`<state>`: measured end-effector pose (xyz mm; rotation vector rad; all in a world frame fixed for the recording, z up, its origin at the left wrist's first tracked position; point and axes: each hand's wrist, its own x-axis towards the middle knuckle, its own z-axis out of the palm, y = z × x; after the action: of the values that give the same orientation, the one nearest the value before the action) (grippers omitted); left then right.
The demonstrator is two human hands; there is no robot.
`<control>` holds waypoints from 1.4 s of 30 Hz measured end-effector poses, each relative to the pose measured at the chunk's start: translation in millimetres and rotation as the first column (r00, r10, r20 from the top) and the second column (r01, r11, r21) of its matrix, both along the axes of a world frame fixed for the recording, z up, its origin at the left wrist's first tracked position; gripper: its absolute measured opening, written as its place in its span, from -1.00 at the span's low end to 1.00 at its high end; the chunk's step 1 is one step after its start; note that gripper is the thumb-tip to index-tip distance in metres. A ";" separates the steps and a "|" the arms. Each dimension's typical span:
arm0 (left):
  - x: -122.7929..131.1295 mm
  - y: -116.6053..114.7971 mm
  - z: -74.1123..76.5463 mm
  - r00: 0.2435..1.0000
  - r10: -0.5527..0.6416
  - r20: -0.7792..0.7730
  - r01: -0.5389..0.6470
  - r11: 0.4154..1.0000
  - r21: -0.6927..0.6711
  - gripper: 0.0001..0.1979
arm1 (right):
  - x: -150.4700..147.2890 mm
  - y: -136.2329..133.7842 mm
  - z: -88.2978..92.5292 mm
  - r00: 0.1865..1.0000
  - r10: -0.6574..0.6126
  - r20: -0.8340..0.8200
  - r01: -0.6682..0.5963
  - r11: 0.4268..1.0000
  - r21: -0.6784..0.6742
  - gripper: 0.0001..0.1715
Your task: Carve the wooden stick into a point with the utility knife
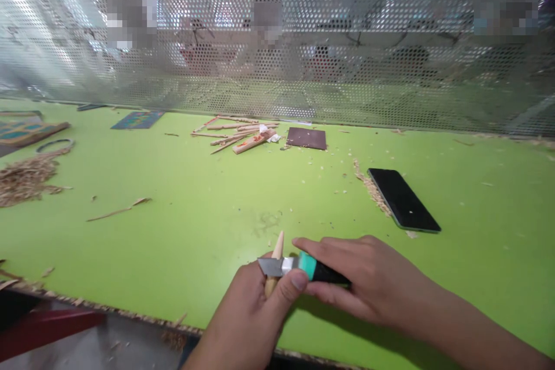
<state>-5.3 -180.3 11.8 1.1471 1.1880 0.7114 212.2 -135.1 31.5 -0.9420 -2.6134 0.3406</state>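
My left hand (pixel 255 306) is closed around a pale wooden stick (pixel 278 245), whose tapered tip points away from me. In my right hand (pixel 364 277) is a utility knife (pixel 323 270) with a black and green handle. Its metal blade lies across the stick, pointing left. My left thumb presses near the base of the blade, by the green collar. Both hands are just above the green table (pixel 173 254), close to its front edge. The lower part of the stick is hidden in my left hand.
A black phone (pixel 403 199) lies at right beside wood shavings (pixel 372 188). Several thin sticks (pixel 234 133) and a dark sandpaper sheet (pixel 306 138) lie toward the back. More shavings (pixel 28 179) are heaped at left near a ring (pixel 55 145). A perforated metal screen (pixel 277 69) stands behind.
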 end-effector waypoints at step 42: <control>0.2 1.8 -4.3 0.985 -0.081 0.152 0.098 0.989 -0.107 -0.35 | 14.1 12.9 -0.6 0.938 -0.287 -0.194 0.314 0.941 0.128 -0.54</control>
<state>-5.1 -178.5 7.5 1.0287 1.0328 0.6400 226.2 -122.3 30.9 -1.1801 -2.2571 0.1280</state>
